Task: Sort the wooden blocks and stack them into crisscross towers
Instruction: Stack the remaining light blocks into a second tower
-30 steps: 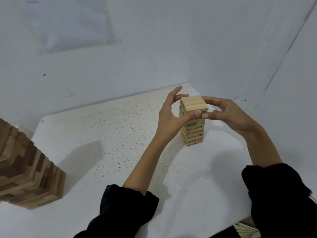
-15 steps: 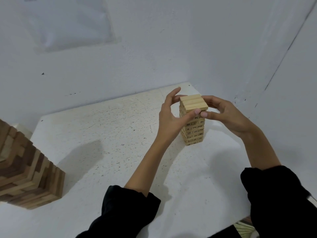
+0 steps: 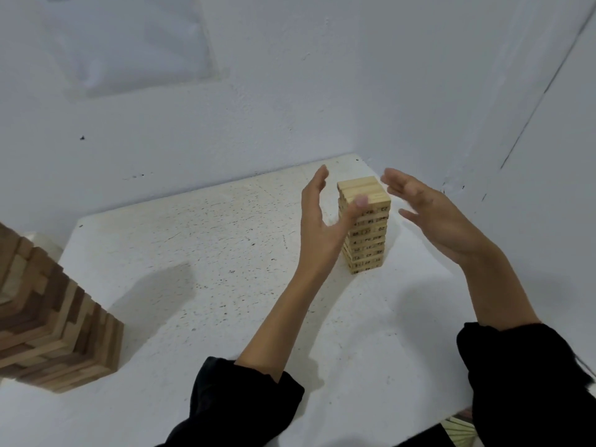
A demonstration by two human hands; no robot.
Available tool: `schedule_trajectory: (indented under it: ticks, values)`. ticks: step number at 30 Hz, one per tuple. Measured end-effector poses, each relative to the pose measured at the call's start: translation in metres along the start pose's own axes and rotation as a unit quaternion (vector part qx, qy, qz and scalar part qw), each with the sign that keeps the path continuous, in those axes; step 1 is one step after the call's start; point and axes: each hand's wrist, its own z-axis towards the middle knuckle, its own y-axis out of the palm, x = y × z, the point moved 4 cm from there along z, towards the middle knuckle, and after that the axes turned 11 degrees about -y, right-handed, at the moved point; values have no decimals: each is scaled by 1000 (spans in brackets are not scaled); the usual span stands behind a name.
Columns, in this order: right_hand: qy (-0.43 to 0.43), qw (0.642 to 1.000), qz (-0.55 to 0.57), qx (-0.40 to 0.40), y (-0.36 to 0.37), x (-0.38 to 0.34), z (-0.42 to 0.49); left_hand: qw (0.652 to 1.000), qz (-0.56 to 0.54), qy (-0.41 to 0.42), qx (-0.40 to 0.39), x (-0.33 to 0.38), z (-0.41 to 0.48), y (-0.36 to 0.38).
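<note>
A small crisscross tower of light wooden blocks (image 3: 367, 233) with printed numbers stands near the far right corner of the white table (image 3: 193, 269). My left hand (image 3: 319, 227) is just left of the tower, fingers straight, its thumb across the front of the upper layers. My right hand (image 3: 432, 217) hovers to the right of the tower with fingers spread, a gap between it and the blocks. Neither hand holds a block.
A large tower of mixed light and dark wooden blocks (image 3: 48, 321) stands at the table's left edge. White walls close in behind and to the right. Something striped (image 3: 459, 430) shows below the table's near right edge.
Both hands have let go of the small tower's top layer and opened outward; the right hand has pulled away to the right. The tower stands as before.
</note>
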Motion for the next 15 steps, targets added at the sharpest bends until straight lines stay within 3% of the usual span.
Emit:
schedule_trajectory:
  ticks: [4,15]
  values:
    - [26,991,105,75,10,-6,-9,992,-98,-69,-44,0,-13,10]
    - [44,982,175,61,42,-16,-14,970,-189,-114,-105,15,-24,30]
